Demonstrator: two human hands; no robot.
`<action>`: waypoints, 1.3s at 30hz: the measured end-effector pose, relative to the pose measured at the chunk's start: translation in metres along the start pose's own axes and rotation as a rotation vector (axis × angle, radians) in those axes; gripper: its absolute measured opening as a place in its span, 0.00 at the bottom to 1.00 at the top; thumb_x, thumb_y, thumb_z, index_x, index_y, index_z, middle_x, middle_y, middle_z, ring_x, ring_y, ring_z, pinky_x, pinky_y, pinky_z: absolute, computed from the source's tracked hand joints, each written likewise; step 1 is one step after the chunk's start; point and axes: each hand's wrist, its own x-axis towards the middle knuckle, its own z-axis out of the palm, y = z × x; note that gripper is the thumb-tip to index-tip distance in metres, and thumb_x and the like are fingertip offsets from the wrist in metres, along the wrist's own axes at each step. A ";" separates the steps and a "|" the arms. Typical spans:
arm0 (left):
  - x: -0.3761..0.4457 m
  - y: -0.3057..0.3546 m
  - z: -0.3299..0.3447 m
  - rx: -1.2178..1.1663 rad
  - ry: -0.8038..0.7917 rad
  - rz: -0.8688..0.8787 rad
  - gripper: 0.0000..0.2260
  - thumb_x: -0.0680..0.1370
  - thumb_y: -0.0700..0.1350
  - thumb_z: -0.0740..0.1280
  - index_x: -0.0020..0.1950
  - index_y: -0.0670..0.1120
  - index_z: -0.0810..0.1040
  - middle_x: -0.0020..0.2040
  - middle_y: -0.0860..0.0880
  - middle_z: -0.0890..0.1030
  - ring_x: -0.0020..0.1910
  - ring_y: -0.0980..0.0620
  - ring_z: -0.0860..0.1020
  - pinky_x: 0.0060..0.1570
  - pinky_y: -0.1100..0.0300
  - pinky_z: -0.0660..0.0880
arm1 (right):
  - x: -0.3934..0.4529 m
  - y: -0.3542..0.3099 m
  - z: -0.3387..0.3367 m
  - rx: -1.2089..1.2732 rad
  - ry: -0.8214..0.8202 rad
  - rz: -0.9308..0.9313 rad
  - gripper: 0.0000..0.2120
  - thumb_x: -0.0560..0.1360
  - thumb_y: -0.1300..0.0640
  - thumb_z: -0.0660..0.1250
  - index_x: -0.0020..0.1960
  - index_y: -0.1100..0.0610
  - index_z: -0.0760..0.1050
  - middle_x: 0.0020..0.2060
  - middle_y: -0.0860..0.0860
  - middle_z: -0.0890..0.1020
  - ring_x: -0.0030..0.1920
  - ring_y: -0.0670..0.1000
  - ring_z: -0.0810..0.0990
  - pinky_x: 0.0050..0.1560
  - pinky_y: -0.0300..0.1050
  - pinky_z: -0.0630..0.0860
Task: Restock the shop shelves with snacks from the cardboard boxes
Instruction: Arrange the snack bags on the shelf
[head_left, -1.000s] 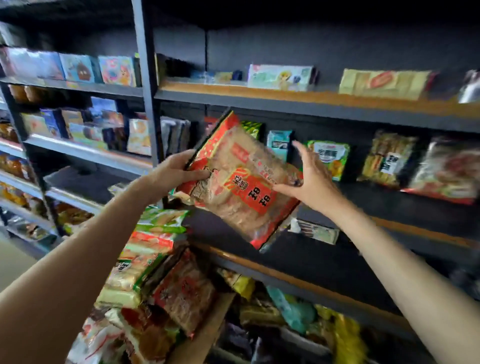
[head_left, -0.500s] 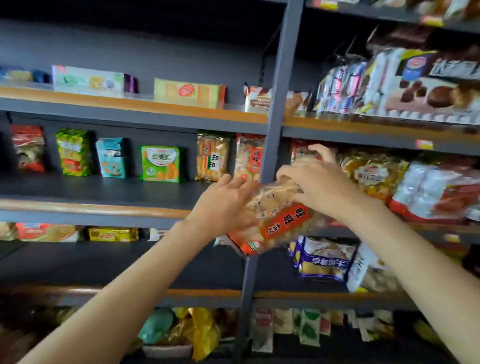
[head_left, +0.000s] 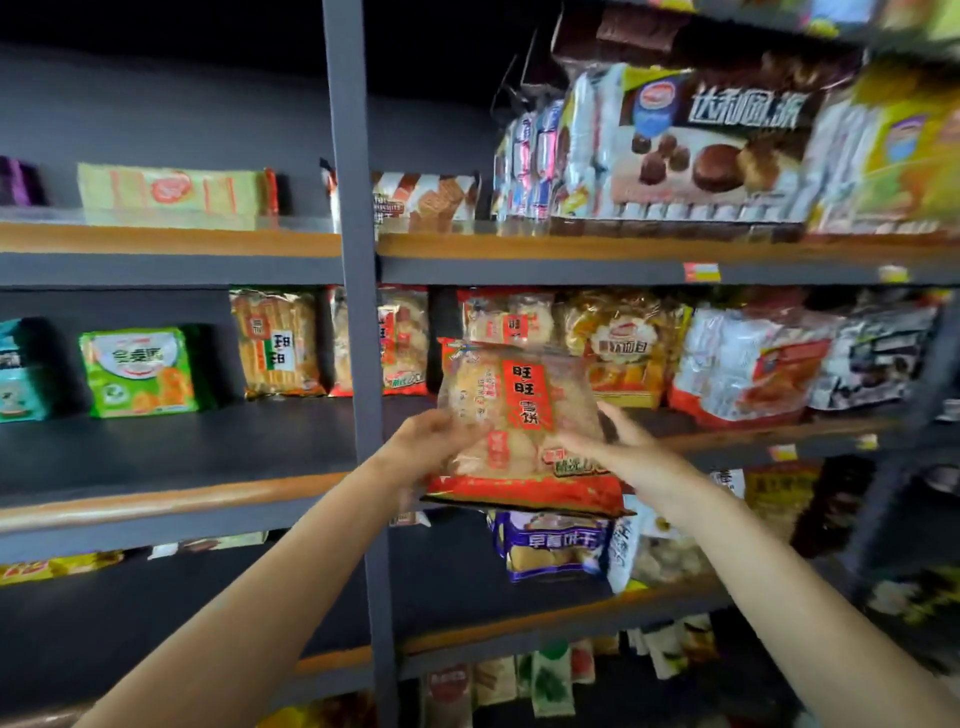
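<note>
A: Rice cracker bag, where is it?

B: Held up in front of the middle shelf, right of the grey post. Upright, label facing out, red bottom edge at about the height of the shelf's front lip. Can't tell if it touches the board.

A: Hands?

B: Left hand grips the bag's lower left side, fingers curled onto the front. Right hand is at the lower right edge, fingers fairly straight along the side; can't tell if the thumb pinches it. So: left gripping, right more steadying.

A: Target spot?

B: Likely straight ahead. A similar cracker bag stands behind it at the back, a yellow bread bag just beside on the right, another cracker bag to the left near the post.

A: How should the person do it well?

B: Get the bottom edge over the lip, push it back against the matching bag, keep the label front. Bag is soft and air-filled, crackers brittle, so light pressure, no squeezing. Watch the right hand doesn't knock the bread bag. Release only once the base sits flat, or it may tip forward off the shelf.
</note>
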 end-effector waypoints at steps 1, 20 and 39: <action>0.012 -0.002 0.001 -0.014 -0.015 -0.024 0.17 0.73 0.51 0.70 0.58 0.45 0.75 0.49 0.50 0.81 0.41 0.56 0.81 0.38 0.64 0.77 | 0.009 0.002 -0.002 -0.035 0.008 -0.020 0.48 0.63 0.40 0.75 0.75 0.44 0.52 0.73 0.48 0.62 0.71 0.53 0.63 0.70 0.54 0.61; 0.117 -0.018 -0.003 0.825 0.580 0.209 0.24 0.79 0.49 0.60 0.74 0.48 0.58 0.76 0.46 0.52 0.73 0.40 0.55 0.68 0.47 0.60 | 0.189 -0.035 0.060 -0.352 0.180 -0.407 0.38 0.70 0.49 0.73 0.72 0.50 0.56 0.53 0.50 0.78 0.46 0.49 0.77 0.39 0.38 0.73; 0.238 -0.063 -0.066 0.962 0.557 -0.135 0.23 0.75 0.46 0.64 0.70 0.48 0.67 0.70 0.46 0.66 0.71 0.43 0.61 0.69 0.50 0.60 | 0.258 -0.051 0.118 -0.637 -0.127 -0.749 0.28 0.72 0.74 0.55 0.70 0.59 0.66 0.73 0.52 0.60 0.71 0.55 0.61 0.70 0.49 0.62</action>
